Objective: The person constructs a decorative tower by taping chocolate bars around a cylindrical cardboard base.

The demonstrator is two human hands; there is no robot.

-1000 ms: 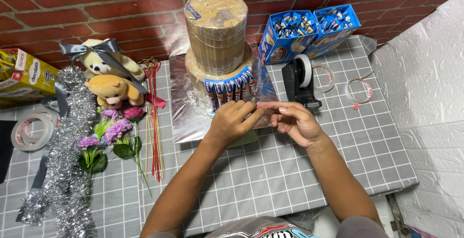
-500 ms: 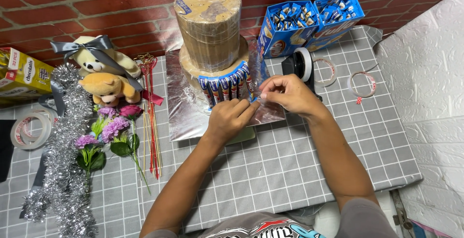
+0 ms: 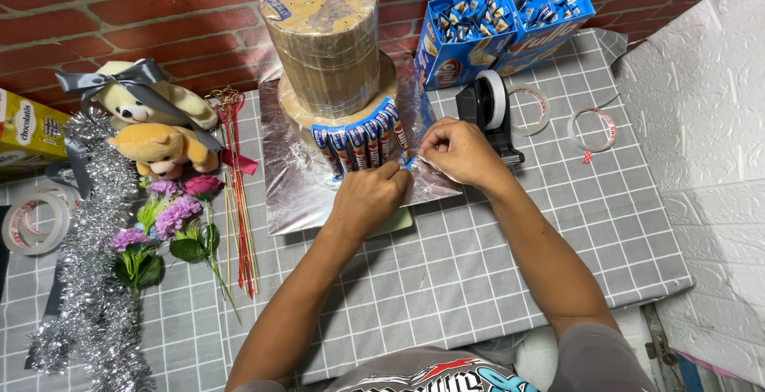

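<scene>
A two-tier cardboard cylinder tower (image 3: 325,37) stands on a silver foil board (image 3: 291,181) against the brick wall. A row of blue-wrapped snack bars (image 3: 358,141) is stuck upright along the lower tier's front. My left hand (image 3: 370,197) presses against the bars at the row's right end. My right hand (image 3: 458,153) sits just right of it, fingers pinched on a blue bar at the end of the row, with clear film or tape under it. Whether tape is in my fingers is hard to tell.
A black tape dispenser (image 3: 488,109) stands right of my hands, with two tape rolls (image 3: 594,129) beyond it. Two open blue boxes of bars (image 3: 498,25) stand behind. Left lie plush bears (image 3: 155,125), artificial flowers (image 3: 171,221), red sticks (image 3: 239,209), silver tinsel (image 3: 92,280) and a tape roll (image 3: 36,221).
Both hands have moved from mid-table up to the lower tier, bringing a blue bar to the right end of the row. The view has tilted slightly downward.
</scene>
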